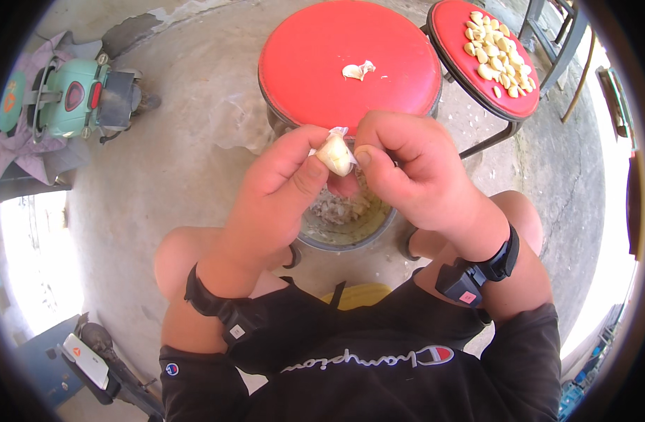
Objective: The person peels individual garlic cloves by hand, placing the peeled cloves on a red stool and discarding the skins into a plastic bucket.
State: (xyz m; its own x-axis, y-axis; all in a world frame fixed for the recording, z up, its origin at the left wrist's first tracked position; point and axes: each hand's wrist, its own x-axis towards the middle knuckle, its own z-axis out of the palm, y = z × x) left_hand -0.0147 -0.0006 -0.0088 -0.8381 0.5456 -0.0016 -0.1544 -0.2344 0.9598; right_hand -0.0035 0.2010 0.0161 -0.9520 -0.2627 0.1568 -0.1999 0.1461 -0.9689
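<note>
Between my hands, above a bowl, is a pale garlic clove (336,156) with papery white skin partly loose around it. My left hand (276,184) pinches the clove between thumb and fingers. My right hand (419,176) is closed, thumb and forefinger pinched on the loose skin at the clove's right side. Below them sits a round bowl (350,240) with whitish peelings inside, partly hidden by my hands. On the large red round stool (315,56) ahead lie a few bits of garlic skin (357,70).
A second red stool (452,28) at the far right carries a pile of peeled garlic cloves (501,56). A green scooter (73,98) stands at the far left. Skin scraps dot the concrete floor (175,162) near the stools. My knees flank the bowl.
</note>
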